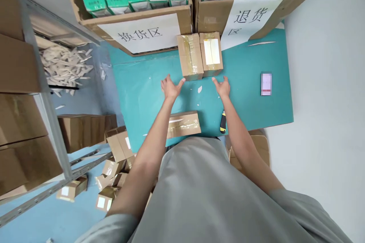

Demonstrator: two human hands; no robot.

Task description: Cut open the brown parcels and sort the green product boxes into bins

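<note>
Two taped cardboard boxes stand side by side on the teal table, close to the large cartons. The left box (190, 56) has tape down its top; the right box (211, 54) bears a white label. My left hand (171, 88) is just below the left box's near corner, fingers apart and holding nothing. Below the right box, my right hand (222, 86) has its thumb and fingers spread, also with nothing in it. A third taped box (184, 123) lies by the table's near edge, partly behind my left forearm. Beside my right forearm lies a black and yellow box cutter (222, 122).
Two large cartons, left (137, 19) and right (211, 13), hold green boxes along the table's back and carry handwritten paper signs. A phone-like object (266, 84) lies at right. Metal shelving (54, 129) stands left, with several small boxes (105, 197) on the floor.
</note>
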